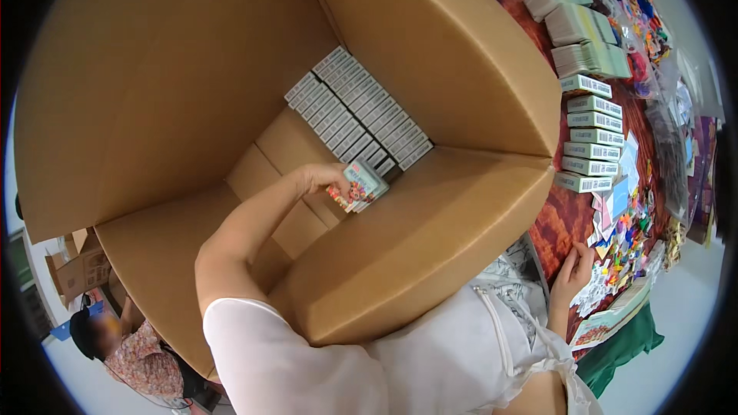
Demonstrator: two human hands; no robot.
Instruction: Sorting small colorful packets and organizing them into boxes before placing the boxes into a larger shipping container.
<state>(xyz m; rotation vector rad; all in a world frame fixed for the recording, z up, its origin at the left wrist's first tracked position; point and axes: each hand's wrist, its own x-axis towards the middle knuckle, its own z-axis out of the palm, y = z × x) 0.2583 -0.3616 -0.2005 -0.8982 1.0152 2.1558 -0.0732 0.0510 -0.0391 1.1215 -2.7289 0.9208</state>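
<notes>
Reaching into carton (430, 246), left hand (323, 179) gripping colourful pack (360, 186), fingers apparently hidden

Inside the big carton (430, 54) my way is narrow: tall cardboard walls stand on all sides, and packed rows of small boxes (357, 111) fill the far part of the bottom; the near cardboard floor (288, 146) is free

The left hand (327, 179) is stretched out to the middle of the frame, fingers closed. The right hand (573, 273) is laid flat at lower right.
</notes>
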